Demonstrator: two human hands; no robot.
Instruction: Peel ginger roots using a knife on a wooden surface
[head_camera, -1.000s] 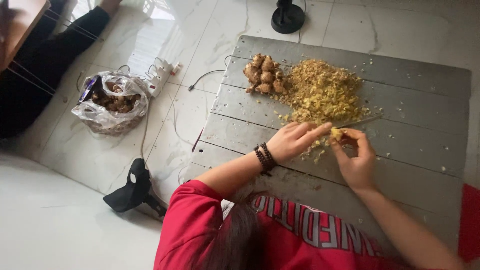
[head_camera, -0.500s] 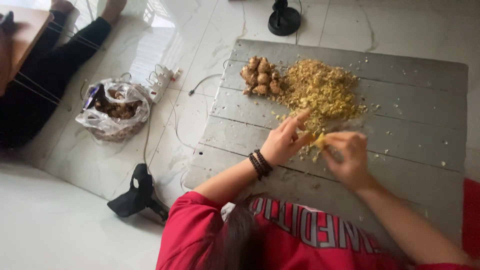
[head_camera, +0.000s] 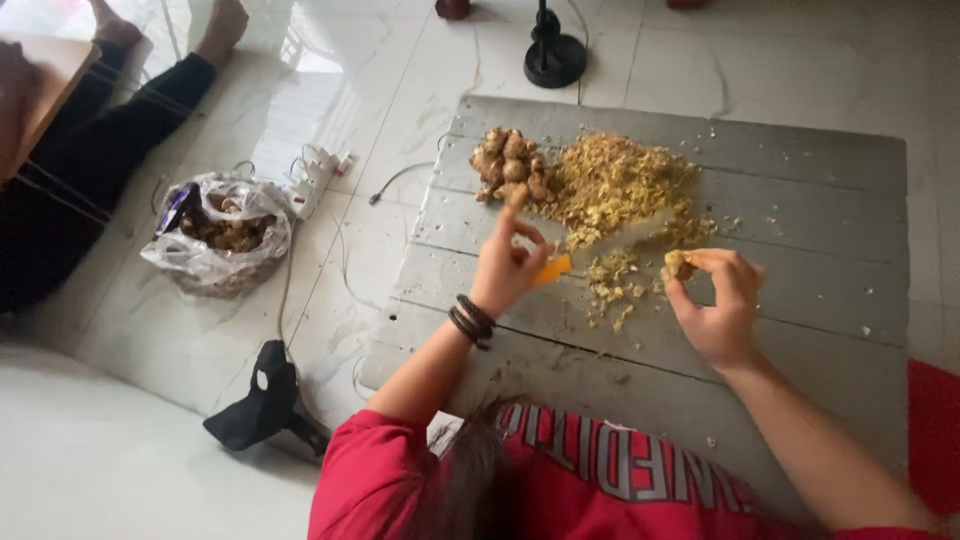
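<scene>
Grey board (head_camera: 800, 290) — yellow shavings (head_camera: 620, 180)

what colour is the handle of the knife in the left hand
Orange, seen in the head view: the knife handle sticks out from the left hand.

I'm sitting on a glossy white marble-look tile floor (head_camera: 200, 360) that catches pale daylight near the top left, with a grey wooden plank board (head_camera: 800, 290) laid flat on it in front of me. Around it lie a white power strip (head_camera: 315, 178) with thin cables, a black fan base (head_camera: 555, 55) — and a red mat (head_camera: 935, 430) at the right edge. A wooden furniture corner (head_camera: 45, 85) juts in at the far left.
</scene>
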